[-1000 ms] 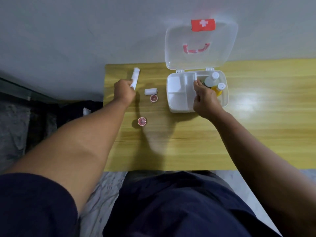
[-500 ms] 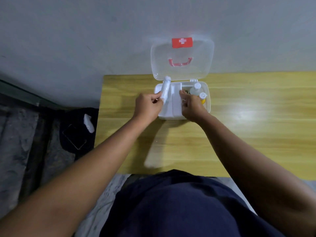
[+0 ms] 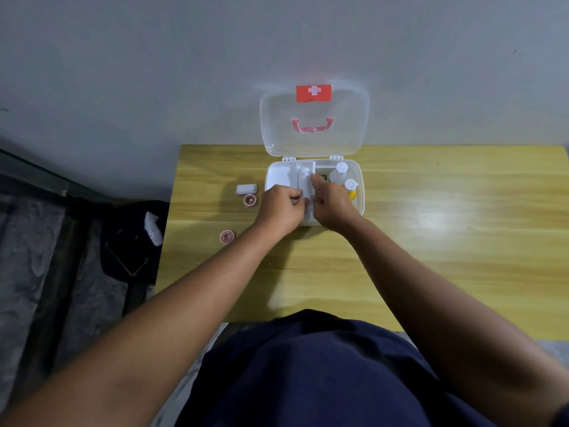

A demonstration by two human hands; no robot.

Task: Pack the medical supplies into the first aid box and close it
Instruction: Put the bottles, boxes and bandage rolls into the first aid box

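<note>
Off the left edge of the bench (image 3: 431,272), on a dark cloth on the floor, lie a phone (image 3: 126,257) and a small white device (image 3: 153,228), set aside and no part of the packing. On the bench itself, a small red-rimmed round tin (image 3: 227,236) sits alone nearer the person, and farther back a short white roll (image 3: 246,189) lies just beside a second tin (image 3: 249,200); all three wait within easy reach of the left hand (image 3: 281,208), presumably so they can be fed into the box one by one.

The first aid box (image 3: 360,192) stands at the back of the bench with its clear lid (image 3: 314,140) propped open against the wall, keeping the compartments free. The left hand is closed around the near end of a long white tube (image 3: 304,181), which lies along the narrow middle compartment. The right hand (image 3: 332,204) pinches the tube's right side with fingertips, apparently steering it down between the dividers. The far-left compartment looks empty. In the right compartment two capped bottles (image 3: 341,172), one clear and one yellow, stand upright, seemingly packed that way to fit.
</note>
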